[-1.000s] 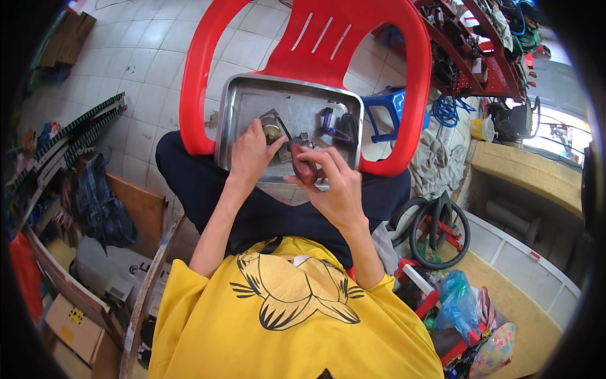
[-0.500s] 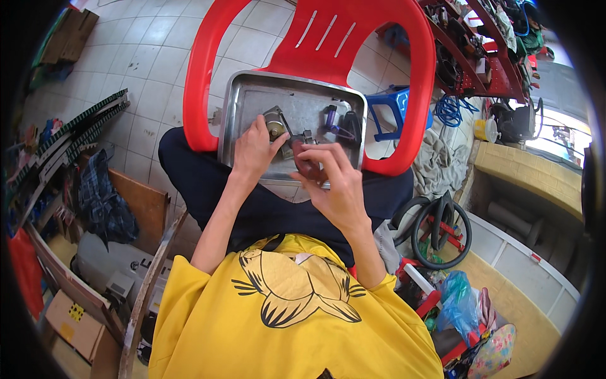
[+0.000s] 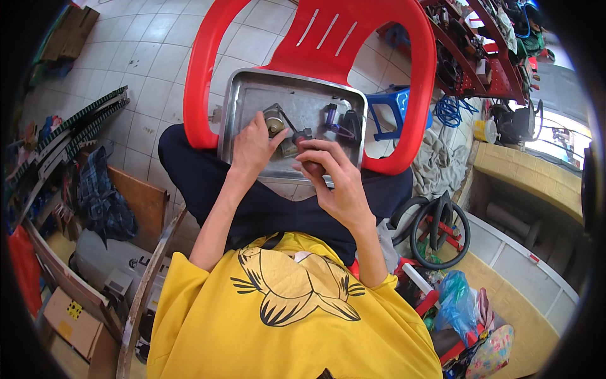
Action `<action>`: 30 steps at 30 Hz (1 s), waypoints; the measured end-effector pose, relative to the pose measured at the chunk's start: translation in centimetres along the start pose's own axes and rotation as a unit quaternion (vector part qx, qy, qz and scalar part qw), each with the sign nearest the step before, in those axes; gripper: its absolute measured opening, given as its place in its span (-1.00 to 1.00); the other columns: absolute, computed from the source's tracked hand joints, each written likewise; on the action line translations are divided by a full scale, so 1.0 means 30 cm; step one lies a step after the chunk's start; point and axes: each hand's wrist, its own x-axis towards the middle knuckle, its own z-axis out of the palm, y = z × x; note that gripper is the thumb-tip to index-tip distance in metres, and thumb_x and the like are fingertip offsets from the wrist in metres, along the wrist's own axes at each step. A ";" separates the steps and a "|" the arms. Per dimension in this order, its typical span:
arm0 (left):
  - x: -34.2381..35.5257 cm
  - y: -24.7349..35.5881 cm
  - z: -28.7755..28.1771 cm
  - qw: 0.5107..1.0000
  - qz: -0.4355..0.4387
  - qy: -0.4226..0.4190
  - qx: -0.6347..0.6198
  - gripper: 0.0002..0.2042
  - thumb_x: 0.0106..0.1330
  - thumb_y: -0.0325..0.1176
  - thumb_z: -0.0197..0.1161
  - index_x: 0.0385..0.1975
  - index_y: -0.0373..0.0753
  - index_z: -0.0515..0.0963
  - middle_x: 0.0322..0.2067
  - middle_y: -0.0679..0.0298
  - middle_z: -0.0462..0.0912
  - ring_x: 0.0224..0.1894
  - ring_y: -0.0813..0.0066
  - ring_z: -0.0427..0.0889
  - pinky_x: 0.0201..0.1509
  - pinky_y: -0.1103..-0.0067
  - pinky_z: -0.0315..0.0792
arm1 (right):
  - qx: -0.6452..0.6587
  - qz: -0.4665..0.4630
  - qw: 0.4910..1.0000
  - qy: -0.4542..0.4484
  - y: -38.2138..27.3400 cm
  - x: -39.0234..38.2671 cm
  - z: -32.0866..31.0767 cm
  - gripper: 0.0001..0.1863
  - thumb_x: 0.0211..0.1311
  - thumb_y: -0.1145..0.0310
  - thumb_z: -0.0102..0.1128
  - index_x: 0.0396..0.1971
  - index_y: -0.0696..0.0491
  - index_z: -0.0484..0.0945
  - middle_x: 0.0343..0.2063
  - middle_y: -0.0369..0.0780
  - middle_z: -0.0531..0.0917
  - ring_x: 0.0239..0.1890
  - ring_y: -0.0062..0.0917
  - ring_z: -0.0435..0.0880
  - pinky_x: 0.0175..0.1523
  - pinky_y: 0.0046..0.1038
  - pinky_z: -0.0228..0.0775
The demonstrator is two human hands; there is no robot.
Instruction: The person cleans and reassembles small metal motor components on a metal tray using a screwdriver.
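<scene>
Between the curved arms of a bright red plastic armchair [image 3: 421, 82], a shallow rectangular tray of silvery metal [image 3: 290, 81] lies before the seated wearer, whose head camera I follow from afar. Toward the tray's middle left is a round, dull brass-coloured metal part [image 3: 273, 125], the piece being worked on. I see the left hand [image 3: 251, 144] spanning it: the grip is half open, no wider than the part, with fingers along its left side and thumb at its lower right. The right hand [image 3: 338, 180] is curled closed around a slim tool with a dark red handle [image 3: 314, 168]; its fingers and thumb leave little gap. The tool's dark shaft slants up and left to the round part, though I cannot tell whether its tip touches.

Just beside the handle lie small grey metal pieces, partly hidden by the hand. At the tray's right I note a small purple cylinder [image 3: 331, 115] and, next to it, a black elongated object [image 3: 351, 123]. Outside the tray stand a low blue plastic stool [image 3: 386, 114] and, farther right, a bright blue coiled hose [image 3: 449, 110] on the pale tiled floor [image 3: 145, 95].
</scene>
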 end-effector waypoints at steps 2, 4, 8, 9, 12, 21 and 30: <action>0.000 -0.003 0.000 1.000 0.003 0.008 -0.007 -0.43 0.33 0.09 0.34 -0.13 -0.39 0.38 -0.33 -0.13 0.68 -0.27 -0.15 0.73 -0.24 0.17 0.62 | -0.073 -0.013 0.997 0.018 0.005 0.002 -0.005 -0.64 0.10 0.28 0.53 -0.11 -0.04 0.63 -0.06 -0.33 0.71 -0.34 -0.44 0.75 -0.26 -0.47 0.58; 0.000 -0.001 0.004 1.000 0.005 0.012 0.001 -0.43 0.33 0.09 0.34 -0.13 -0.39 0.38 -0.33 -0.13 0.67 -0.26 -0.15 0.73 -0.25 0.18 0.62 | -0.172 -0.042 0.984 0.035 0.003 0.009 -0.028 -0.63 0.09 0.24 0.54 -0.11 -0.06 0.63 -0.04 -0.33 0.71 -0.36 -0.42 0.74 -0.26 -0.45 0.56; -0.006 0.005 -0.002 1.000 0.013 0.014 -0.003 -0.43 0.33 0.09 0.34 -0.13 -0.39 0.38 -0.33 -0.13 0.67 -0.26 -0.14 0.73 -0.24 0.18 0.62 | -0.121 -0.018 0.991 0.051 0.015 0.018 -0.014 -0.66 0.10 0.21 0.53 -0.15 -0.03 0.65 -0.05 -0.33 0.72 -0.36 -0.42 0.74 -0.29 -0.42 0.55; -0.004 0.006 -0.002 1.000 0.012 0.012 -0.001 -0.43 0.33 0.09 0.34 -0.13 -0.39 0.38 -0.33 -0.14 0.67 -0.26 -0.14 0.73 -0.24 0.18 0.62 | -0.121 -0.043 0.991 0.030 0.030 0.015 -0.020 -0.66 0.10 0.23 0.54 -0.16 -0.02 0.66 -0.06 -0.33 0.72 -0.34 -0.44 0.75 -0.29 -0.43 0.55; -0.005 -0.001 0.005 1.000 0.006 0.009 0.002 -0.43 0.33 0.08 0.35 -0.13 -0.39 0.39 -0.32 -0.14 0.67 -0.25 -0.14 0.73 -0.23 0.18 0.62 | -0.009 -0.031 0.999 -0.015 0.011 0.012 -0.029 -0.68 0.09 0.30 0.55 -0.18 0.03 0.66 -0.07 -0.30 0.70 -0.26 -0.51 0.78 -0.28 -0.46 0.58; -0.004 -0.001 0.004 1.000 0.004 0.012 0.005 -0.42 0.33 0.08 0.35 -0.10 -0.40 0.40 -0.29 -0.14 0.68 -0.22 -0.13 0.74 -0.21 0.19 0.63 | -0.043 0.067 0.996 0.030 -0.032 0.011 -0.018 -0.73 0.16 0.39 0.51 -0.16 0.04 0.65 -0.04 -0.22 0.62 -0.32 -0.54 0.81 -0.31 -0.46 0.61; -0.001 0.006 0.004 1.000 0.001 -0.003 0.006 -0.41 0.33 0.08 0.35 -0.09 -0.42 0.39 -0.29 -0.14 0.68 -0.21 -0.12 0.74 -0.20 0.20 0.63 | -0.012 -0.026 1.000 0.007 0.015 0.005 -0.015 -0.70 0.13 0.36 0.52 -0.13 -0.03 0.66 -0.05 -0.28 0.63 -0.38 -0.51 0.77 -0.36 -0.49 0.56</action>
